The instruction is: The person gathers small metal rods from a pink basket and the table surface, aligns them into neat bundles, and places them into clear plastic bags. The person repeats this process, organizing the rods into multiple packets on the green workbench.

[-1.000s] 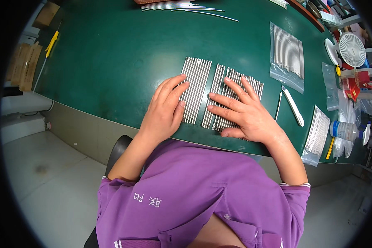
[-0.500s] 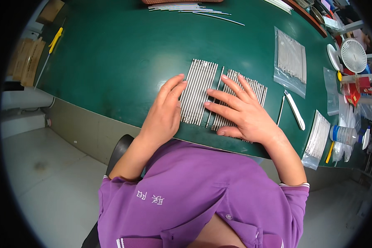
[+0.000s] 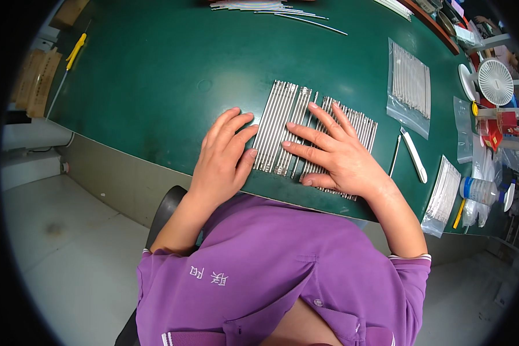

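Thin silvery metal rods lie side by side on the green table in front of me. A left group of rods (image 3: 273,124) is parted by narrow gaps from a right group (image 3: 364,130), with a few rods between them. My right hand (image 3: 346,158) lies open over the right group, its fingers spread and its fingertips reaching onto the rods in between. Beside the left group's outer edge is my left hand (image 3: 220,158), fingers curved and apart, holding nothing. Whether its fingertips touch the outermost rod, I cannot tell.
More loose rods (image 3: 271,8) lie at the far edge of view. Rightward are a bag of rods (image 3: 410,81), a white-handled cutter (image 3: 413,154), a single rod (image 3: 394,155), another rod bag (image 3: 442,193) and a bottle (image 3: 478,189). A yellow-handled screwdriver (image 3: 75,52) lies far left.
My left hand has drawn back a little leftward from the rods and its fingers have spread. Some rods at the left group's right side now stand apart, nearer my right fingertips.
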Tool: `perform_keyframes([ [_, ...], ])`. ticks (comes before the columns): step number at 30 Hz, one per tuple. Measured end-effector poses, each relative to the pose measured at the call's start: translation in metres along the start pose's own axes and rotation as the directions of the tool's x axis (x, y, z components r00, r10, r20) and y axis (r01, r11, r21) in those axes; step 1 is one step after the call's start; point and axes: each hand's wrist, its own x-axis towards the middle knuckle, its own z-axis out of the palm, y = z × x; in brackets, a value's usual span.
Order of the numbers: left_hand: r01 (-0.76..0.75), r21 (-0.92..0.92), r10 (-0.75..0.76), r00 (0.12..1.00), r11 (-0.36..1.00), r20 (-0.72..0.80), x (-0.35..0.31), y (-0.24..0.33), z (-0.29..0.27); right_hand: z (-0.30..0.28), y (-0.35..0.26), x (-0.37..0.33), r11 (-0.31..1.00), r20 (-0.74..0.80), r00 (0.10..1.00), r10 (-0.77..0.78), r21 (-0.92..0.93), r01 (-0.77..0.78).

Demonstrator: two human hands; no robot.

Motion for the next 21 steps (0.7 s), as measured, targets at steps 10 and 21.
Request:
perform_keyframes([
  [10, -0.003, -0.003, 0.003, 1.0, 1.0, 0.016, 0.0, 0.001, -0.001, -0.002, 0.0, -0.004, 1.0, -0.012, 1.0, 0.004, 0.006, -0.004],
  [21, -0.029, -0.027, 0.029, 1.0, 0.999, 0.006, 0.002, 0.002, -0.002, -0.005, 0.002, -0.012, 0.999, 0.036, 0.999, 0.04, 0.009, -0.04],
])
